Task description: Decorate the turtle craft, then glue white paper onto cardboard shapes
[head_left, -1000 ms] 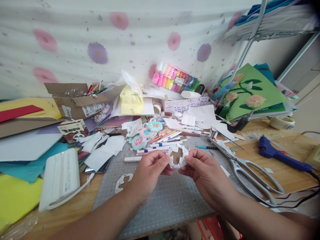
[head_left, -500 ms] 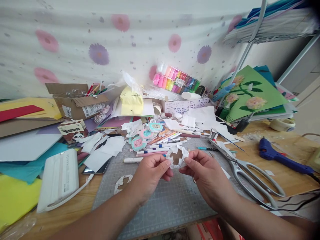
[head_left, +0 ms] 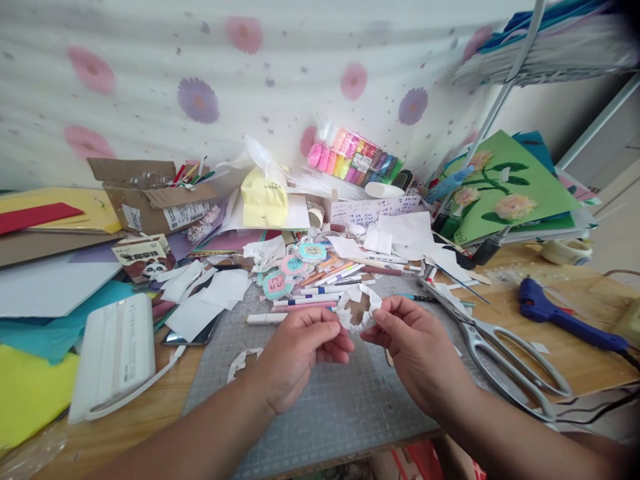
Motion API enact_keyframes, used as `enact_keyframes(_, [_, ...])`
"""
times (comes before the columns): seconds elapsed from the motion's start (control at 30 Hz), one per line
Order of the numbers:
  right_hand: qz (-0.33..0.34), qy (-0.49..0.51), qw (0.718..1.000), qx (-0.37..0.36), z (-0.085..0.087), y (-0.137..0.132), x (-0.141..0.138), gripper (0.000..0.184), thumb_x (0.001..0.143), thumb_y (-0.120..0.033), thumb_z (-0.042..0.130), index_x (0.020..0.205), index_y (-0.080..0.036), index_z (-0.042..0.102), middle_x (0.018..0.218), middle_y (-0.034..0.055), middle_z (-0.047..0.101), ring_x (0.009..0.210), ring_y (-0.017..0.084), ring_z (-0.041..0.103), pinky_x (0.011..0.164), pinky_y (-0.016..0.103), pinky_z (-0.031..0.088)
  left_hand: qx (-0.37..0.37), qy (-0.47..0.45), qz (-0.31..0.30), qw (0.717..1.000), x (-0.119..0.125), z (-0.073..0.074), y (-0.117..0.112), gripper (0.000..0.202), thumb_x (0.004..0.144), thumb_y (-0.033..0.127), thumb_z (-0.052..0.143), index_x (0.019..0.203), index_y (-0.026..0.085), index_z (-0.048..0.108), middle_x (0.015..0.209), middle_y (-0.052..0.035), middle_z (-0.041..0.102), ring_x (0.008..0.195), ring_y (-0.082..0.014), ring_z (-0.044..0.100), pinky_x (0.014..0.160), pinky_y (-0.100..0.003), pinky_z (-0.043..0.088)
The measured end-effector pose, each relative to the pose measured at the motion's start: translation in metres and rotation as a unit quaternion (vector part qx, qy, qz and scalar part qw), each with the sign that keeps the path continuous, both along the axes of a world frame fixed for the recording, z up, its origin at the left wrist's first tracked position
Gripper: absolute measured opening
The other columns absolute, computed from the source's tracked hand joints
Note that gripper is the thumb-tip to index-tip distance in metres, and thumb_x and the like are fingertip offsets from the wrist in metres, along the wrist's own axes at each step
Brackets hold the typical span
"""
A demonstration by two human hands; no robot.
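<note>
Both my hands hold up a small white paper cut-out, a ragged ring with a brown centre, above the grey cutting mat. My left hand pinches its left edge with fingers curled. My right hand pinches its right edge between thumb and forefinger. A similar white cut-out scrap lies on the mat just left of my left wrist.
Large silver scissors lie right of my hands, a blue glue gun beyond them. Markers and small coloured stickers crowd the mat's far edge. A white plastic case, coloured paper sheets, a cardboard box and green flower card surround.
Both hands have kept their pinch on the cut-out and shifted it slightly right and down; my left fingers have curled in closer under it. The view has tilted a little.
</note>
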State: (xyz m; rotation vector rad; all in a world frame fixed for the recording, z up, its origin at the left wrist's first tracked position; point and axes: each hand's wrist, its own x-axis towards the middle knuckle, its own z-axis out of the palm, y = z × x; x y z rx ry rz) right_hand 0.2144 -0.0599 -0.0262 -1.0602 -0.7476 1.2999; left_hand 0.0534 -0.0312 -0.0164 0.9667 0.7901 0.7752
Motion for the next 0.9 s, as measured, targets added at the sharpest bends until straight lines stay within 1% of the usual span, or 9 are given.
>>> enact_keyframes(0.07, [-0.002,0.024,1.0,-0.008,0.0026,0.0007,-0.0014,0.025,0.066,-0.031,0.075,0.067,-0.018,0.055,0.06,-0.0062,0.055,0.055,0.009,0.055,0.064,0.027,0.047,0.022,0.001,-0.006,1.0,-0.0004,0.0001,-0.0002,0.013,0.079,0.021,0.057,0.068,0.014,0.056,0.065,-0.0031,0.065,0.059,-0.012,0.058,0.06,-0.025,0.045])
enact_keyframes(0.23, [0.005,0.06,0.998,-0.016,0.0057,0.0007,-0.0041,0.026,0.063,-0.03,0.077,0.064,-0.017,0.055,0.059,-0.0062,0.055,0.054,0.008,0.055,0.062,0.026,0.048,0.094,0.03,0.001,0.995,-0.001,-0.0011,0.0009,0.014,0.078,0.023,0.06,0.068,0.015,0.054,0.065,-0.0009,0.063,0.06,-0.0109,0.056,0.061,-0.024,0.045])
enact_keyframes(0.4, [0.004,0.057,0.998,-0.025,0.0062,-0.0004,-0.0047,0.026,0.062,-0.03,0.078,0.064,-0.017,0.055,0.06,-0.0063,0.055,0.054,0.008,0.055,0.063,0.027,0.048,0.145,0.074,0.015,0.987,-0.0017,-0.0033,0.0028,0.016,0.078,0.025,0.06,0.068,0.016,0.054,0.062,0.0007,0.061,0.059,-0.0105,0.055,0.06,-0.023,0.045])
enact_keyframes(0.53, [0.014,0.052,0.998,-0.027,0.0058,-0.0022,-0.004,0.026,0.063,-0.03,0.077,0.065,-0.017,0.056,0.062,-0.0056,0.056,0.055,0.009,0.056,0.063,0.027,0.048,0.164,0.101,0.035,0.981,-0.0013,-0.0034,0.0036,0.017,0.077,0.027,0.061,0.067,0.016,0.053,0.06,0.0022,0.058,0.057,-0.0103,0.055,0.057,-0.023,0.045])
enact_keyframes(0.63, [0.017,0.058,0.998,-0.023,0.0047,-0.0035,-0.0032,0.025,0.064,-0.03,0.077,0.065,-0.017,0.055,0.062,-0.0057,0.056,0.055,0.008,0.056,0.063,0.027,0.049,0.168,0.113,0.041,0.979,-0.0001,-0.0033,0.0037,0.018,0.077,0.028,0.061,0.066,0.016,0.054,0.061,0.0024,0.057,0.057,-0.0105,0.055,0.057,-0.024,0.047])
enact_keyframes(0.7, [0.019,0.062,0.998,-0.02,0.0042,-0.0039,-0.0028,0.025,0.065,-0.029,0.077,0.065,-0.017,0.055,0.061,-0.0059,0.056,0.055,0.008,0.057,0.063,0.026,0.049,0.156,0.107,0.049,0.981,0.001,-0.004,0.0036,0.018,0.076,0.028,0.063,0.067,0.016,0.054,0.062,0.0026,0.057,0.056,-0.0101,0.055,0.056,-0.024,0.048])
enact_keyframes(0.8, [0.024,0.063,0.998,-0.017,0.0041,-0.0043,-0.0026,0.023,0.066,-0.028,0.076,0.068,-0.017,0.056,0.062,-0.006,0.057,0.055,0.008,0.057,0.062,0.025,0.049,0.111,0.076,0.051,0.99,0.0024,-0.0057,0.003,0.015,0.075,0.029,0.064,0.074,0.016,0.058,0.064,0.0025,0.058,0.056,-0.0104,0.056,0.055,-0.025,0.05])
enact_keyframes(0.9, [0.023,0.062,0.998,-0.019,0.0046,-0.0059,-0.0032,0.023,0.066,-0.028,0.077,0.069,-0.017,0.057,0.063,-0.0062,0.058,0.055,0.008,0.058,0.063,0.025,0.049,0.071,0.036,0.042,0.996,0.0026,-0.0066,0.0021,0.014,0.075,0.028,0.065,0.074,0.015,0.06,0.065,0.0019,0.057,0.059,-0.0111,0.057,0.057,-0.027,0.052])
